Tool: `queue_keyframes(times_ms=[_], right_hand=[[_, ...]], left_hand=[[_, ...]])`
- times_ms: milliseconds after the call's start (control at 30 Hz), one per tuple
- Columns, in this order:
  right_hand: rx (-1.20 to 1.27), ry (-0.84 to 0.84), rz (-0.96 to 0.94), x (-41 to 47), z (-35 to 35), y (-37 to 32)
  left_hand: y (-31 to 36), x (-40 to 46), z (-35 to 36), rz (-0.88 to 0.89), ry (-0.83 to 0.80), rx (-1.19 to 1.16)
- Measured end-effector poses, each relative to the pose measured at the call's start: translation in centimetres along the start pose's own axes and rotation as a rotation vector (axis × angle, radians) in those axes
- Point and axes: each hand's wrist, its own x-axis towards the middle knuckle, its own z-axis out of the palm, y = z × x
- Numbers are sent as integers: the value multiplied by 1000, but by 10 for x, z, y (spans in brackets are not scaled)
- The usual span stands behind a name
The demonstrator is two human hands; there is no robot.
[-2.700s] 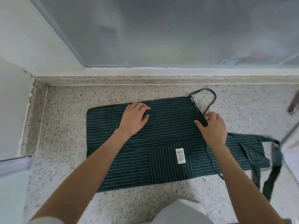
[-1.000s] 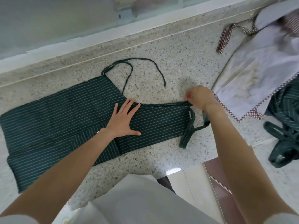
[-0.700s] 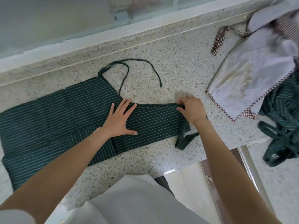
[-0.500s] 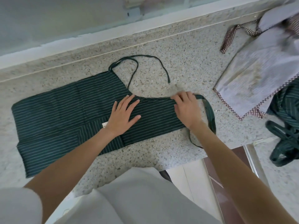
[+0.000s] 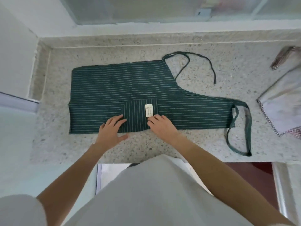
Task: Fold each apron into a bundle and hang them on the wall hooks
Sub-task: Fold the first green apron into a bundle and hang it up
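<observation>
A dark green striped apron [image 5: 123, 85] lies folded lengthwise on the speckled stone counter [image 5: 130, 147], with a white label [image 5: 148, 110] on its pocket. Its neck loop [image 5: 244, 137] trails off the right end and a thin waist tie [image 5: 200, 59] curls behind it. My left hand [image 5: 112, 129] lies flat on the apron's near edge, fingers spread. My right hand [image 5: 160, 126] rests beside it just below the label, fingers bent at the near edge of the cloth.
A white apron with checked trim [image 5: 283, 101] lies at the counter's right end. A frosted window [image 5: 162, 8] runs along the back above the sill. A white wall [image 5: 14, 51] closes the left side. The counter's front edge is just before my body.
Both hands have moved from the apron's bib end to its near edge at the pocket. The neck loop, let go, now lies spread at the right. My view has swung left.
</observation>
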Motion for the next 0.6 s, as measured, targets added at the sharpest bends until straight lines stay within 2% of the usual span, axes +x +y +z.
queue_keyframes(times_ms=[167, 267, 400, 600], right_hand=[[265, 21, 167, 0, -17, -1], [225, 1, 182, -11, -17, 3], [142, -66, 112, -34, -4, 4], [501, 94, 257, -27, -44, 24]], left_hand=[[-21, -13, 2, -11, 150, -37], [-30, -19, -7, -17, 186, -124], [-43, -32, -11, 105, 229, -92], [-60, -26, -54, 191, 476, -79]])
